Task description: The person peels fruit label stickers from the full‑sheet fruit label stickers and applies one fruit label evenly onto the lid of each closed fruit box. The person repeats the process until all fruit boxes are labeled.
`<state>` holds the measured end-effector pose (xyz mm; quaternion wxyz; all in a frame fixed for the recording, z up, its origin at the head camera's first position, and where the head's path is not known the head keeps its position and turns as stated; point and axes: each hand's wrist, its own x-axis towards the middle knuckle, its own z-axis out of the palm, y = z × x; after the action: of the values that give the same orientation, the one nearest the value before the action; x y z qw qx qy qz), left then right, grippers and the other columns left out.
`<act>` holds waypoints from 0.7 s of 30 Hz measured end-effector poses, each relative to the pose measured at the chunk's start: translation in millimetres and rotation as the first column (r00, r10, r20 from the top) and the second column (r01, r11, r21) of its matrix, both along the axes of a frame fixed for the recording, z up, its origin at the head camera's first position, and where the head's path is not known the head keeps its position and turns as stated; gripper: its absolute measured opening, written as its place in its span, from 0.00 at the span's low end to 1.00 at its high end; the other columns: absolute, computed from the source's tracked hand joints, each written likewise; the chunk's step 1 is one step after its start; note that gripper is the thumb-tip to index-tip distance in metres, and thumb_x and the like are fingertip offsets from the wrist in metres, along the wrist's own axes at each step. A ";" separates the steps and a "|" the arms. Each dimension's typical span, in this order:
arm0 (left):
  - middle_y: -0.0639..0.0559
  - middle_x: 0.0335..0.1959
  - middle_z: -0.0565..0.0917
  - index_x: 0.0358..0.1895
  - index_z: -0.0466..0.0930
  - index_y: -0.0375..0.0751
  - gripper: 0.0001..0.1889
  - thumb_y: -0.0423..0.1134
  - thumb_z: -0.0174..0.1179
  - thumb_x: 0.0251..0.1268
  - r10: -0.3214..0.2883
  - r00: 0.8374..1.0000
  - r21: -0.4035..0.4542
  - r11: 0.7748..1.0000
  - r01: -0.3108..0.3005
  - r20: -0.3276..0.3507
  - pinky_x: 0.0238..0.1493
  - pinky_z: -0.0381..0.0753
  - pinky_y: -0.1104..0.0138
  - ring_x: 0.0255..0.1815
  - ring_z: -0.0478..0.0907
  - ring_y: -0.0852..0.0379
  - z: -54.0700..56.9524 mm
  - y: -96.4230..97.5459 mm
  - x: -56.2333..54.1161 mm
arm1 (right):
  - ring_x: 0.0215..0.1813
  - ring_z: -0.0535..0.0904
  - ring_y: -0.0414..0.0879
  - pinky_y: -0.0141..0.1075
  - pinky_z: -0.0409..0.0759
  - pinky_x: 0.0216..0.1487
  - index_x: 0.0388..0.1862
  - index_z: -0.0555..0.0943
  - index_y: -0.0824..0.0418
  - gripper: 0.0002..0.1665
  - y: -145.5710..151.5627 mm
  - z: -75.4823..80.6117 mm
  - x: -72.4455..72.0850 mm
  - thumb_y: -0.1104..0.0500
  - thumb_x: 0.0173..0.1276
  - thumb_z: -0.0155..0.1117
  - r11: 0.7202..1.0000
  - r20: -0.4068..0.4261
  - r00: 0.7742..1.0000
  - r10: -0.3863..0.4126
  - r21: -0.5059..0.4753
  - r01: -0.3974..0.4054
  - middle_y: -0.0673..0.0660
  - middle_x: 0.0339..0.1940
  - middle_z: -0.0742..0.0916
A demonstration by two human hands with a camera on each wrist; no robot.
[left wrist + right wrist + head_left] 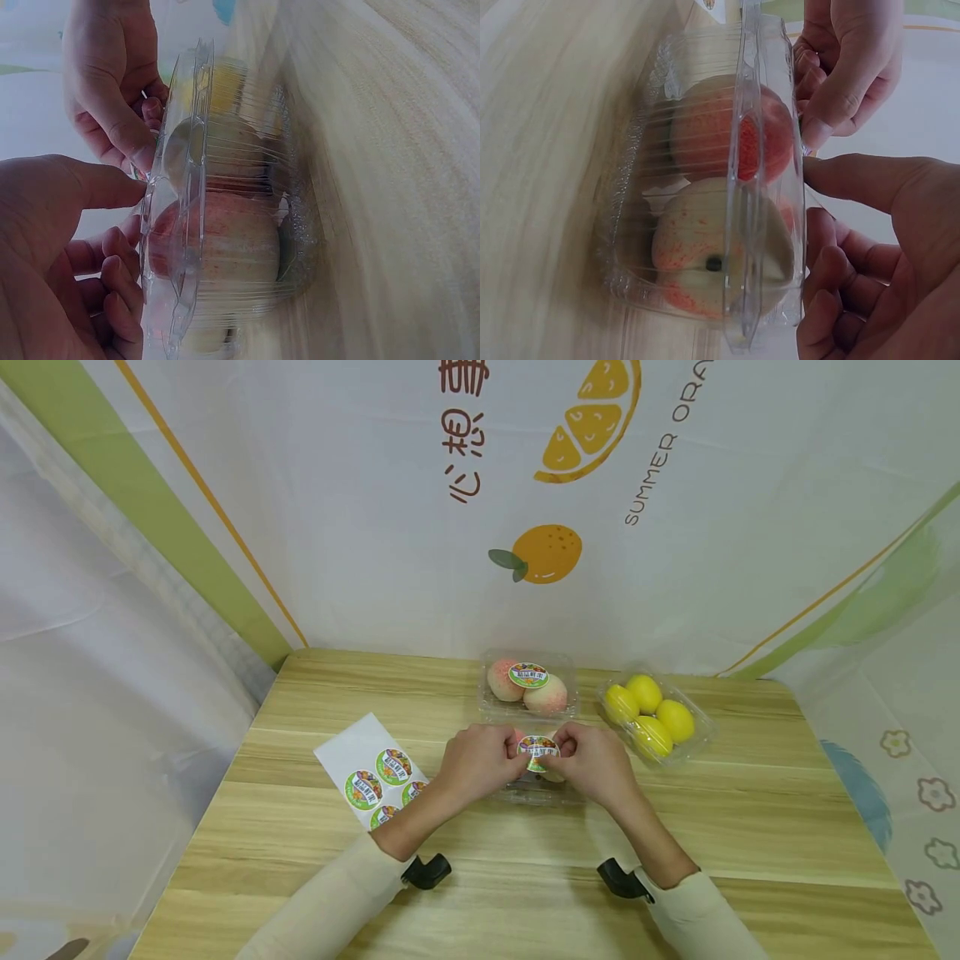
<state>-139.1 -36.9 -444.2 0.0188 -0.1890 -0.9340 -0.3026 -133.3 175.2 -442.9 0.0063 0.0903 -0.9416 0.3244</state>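
Note:
An oval fruit sticker (536, 744) lies over the lid of the nearer clear plastic box (543, 795). My left hand (480, 760) pinches the sticker's left edge, thumb toward the front. On its right edge, my right hand (600, 764) does the same. Both thumbtips are right at the lid in the wrist views, with the other fingers curled. Inside the box sit peaches, a reddish one (232, 236) in the left wrist view and a paler one (697, 247) in the right wrist view. My hands hide much of the box in the head view.
Behind stands another clear box (487, 708) of peaches with a sticker (528, 675) on its lid. A box of yellow fruits (676, 721) is at the back right. At the left lies a white sticker sheet (341, 748) with several stickers, partly under my left forearm.

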 end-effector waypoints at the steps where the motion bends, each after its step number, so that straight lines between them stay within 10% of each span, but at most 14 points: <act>1: 0.64 0.16 0.72 0.21 0.75 0.54 0.17 0.44 0.73 0.65 0.002 1.000 -0.006 1.000 -0.002 -0.002 0.18 0.67 0.66 0.18 0.69 0.63 -0.2 0.3 -0.2 | 0.27 0.75 0.43 0.40 0.73 0.32 0.33 0.86 0.57 0.14 0.0 -0.2 0.2 0.54 0.63 0.86 1.000 -0.002 1.000 0.001 0.007 -0.001 0.46 0.22 0.82; 21: 0.62 0.17 0.72 0.23 0.74 0.54 0.19 0.49 0.75 0.66 0.005 0.999 -0.079 0.997 -0.008 -0.048 0.19 0.67 0.65 0.18 0.70 0.60 -0.4 1.7 -1.5 | 0.28 0.76 0.43 0.40 0.74 0.31 0.35 0.86 0.59 0.16 -0.1 2.7 0.3 0.51 0.63 0.85 0.996 -0.026 1.000 -0.010 0.090 0.012 0.47 0.24 0.82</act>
<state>-140.7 -35.3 -444.6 0.0343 -0.1937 -0.9452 -0.2606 -133.0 175.1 -440.1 0.0161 0.0893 -0.9555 0.2805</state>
